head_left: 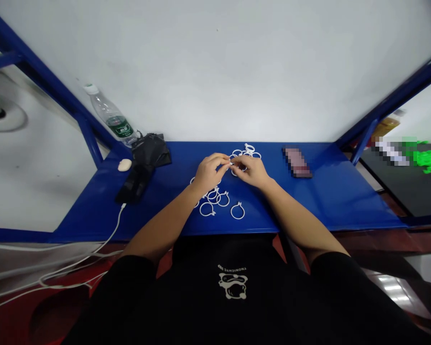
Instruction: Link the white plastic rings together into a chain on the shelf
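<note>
My left hand and my right hand meet over the middle of the blue table. Fingertips of both pinch a small white plastic ring, mostly hidden behind the fingers. It resembles the other white rings, which have a small notched tab on the rim. Several such rings lie in a loose cluster below my left hand, partly covered by it. One ring rests apart, closer to the front edge. Behind my right hand sits another group of rings, some overlapping.
The blue table meets a white wall. At left stand a plastic bottle, a black bag, a black device with a white cable, and a pale rounded object. A phone lies right. Blue frame bars flank both sides.
</note>
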{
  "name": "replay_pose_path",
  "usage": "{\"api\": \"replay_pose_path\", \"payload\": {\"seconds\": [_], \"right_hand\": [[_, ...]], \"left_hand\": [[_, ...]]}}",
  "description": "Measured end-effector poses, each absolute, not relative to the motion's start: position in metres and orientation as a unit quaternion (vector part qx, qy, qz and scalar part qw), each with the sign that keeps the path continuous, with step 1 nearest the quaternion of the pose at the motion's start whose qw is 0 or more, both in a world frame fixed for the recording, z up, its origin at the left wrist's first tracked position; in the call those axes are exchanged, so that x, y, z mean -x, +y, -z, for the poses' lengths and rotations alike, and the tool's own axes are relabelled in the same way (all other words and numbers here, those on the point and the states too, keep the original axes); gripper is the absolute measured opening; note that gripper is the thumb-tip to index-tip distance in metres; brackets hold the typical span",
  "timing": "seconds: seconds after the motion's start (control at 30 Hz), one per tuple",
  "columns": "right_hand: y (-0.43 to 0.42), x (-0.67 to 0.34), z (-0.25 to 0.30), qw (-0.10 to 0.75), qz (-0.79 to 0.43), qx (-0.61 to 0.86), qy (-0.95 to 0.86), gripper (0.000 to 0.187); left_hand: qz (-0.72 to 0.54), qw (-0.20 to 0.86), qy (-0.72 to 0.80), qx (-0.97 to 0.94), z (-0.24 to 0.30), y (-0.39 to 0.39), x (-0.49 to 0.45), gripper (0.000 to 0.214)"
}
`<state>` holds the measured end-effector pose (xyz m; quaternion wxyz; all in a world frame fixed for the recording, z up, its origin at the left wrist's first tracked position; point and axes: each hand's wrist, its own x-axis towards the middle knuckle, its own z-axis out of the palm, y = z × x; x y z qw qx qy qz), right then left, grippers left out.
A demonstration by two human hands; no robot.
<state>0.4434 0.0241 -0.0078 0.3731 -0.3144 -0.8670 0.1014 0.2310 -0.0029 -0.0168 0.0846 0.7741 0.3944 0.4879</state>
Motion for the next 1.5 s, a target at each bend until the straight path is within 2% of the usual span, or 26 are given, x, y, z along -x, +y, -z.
{"api": "replay_pose_path", "payload": {"seconds": [0.2,0.3,0.43,0.57,0.67,0.8,0.93,1.03,1.2,1.4,1.5], "right_hand": [[0.03,-0.449,0.009,0.368,-0.066,0.311,-0.874,0.02],[0.039,-0.458,0.009,0.393,-0.033,0.357,-0.847,0.022],[0.053,-0.472,0.011,0.423,0.01,0.414,-0.806,0.023],[0.057,-0.474,0.014,0.44,0.01,0.416,-0.795,0.023],[0.05,-0.466,0.014,0.419,-0.006,0.399,-0.816,0.023],[0.033,-0.45,0.012,0.387,-0.041,0.331,-0.86,0.023],[0.021,-0.439,0.011,0.339,-0.087,0.28,-0.894,0.033],[0.018,-0.436,0.01,0.328,-0.09,0.275,-0.899,0.038],[0.016,-0.434,0.007,0.307,-0.06,0.271,-0.91,0.031],[0.021,-0.433,0.015,0.303,-0.05,0.27,-0.913,0.029],[0.025,-0.433,0.018,0.331,-0.082,0.28,-0.897,0.024]], "left_hand": [[-0.45,0.052,0.387,-0.803,0.017,0.005,-0.223,0.004],[-0.373,0.02,0.445,-0.814,0.012,0.007,-0.21,0.016],[-0.21,0.003,0.542,-0.814,0.012,0.009,-0.193,0.037],[-0.12,0.043,0.565,-0.815,0.014,0.011,-0.189,0.025],[-0.151,0.066,0.566,-0.808,0.009,0.011,-0.194,0.024],[-0.267,0.123,0.602,-0.742,0.0,0.006,-0.205,0.021],[-0.344,0.163,0.609,-0.696,-0.001,0.003,-0.213,0.023],[-0.355,0.192,0.607,-0.685,0.004,0.004,-0.218,0.022],[-0.331,0.263,0.591,-0.687,0.012,0.007,-0.223,0.025],[-0.319,0.27,0.553,-0.721,0.02,0.006,-0.227,0.026],[-0.379,0.249,0.545,-0.705,0.021,0.005,-0.227,0.013]]}}
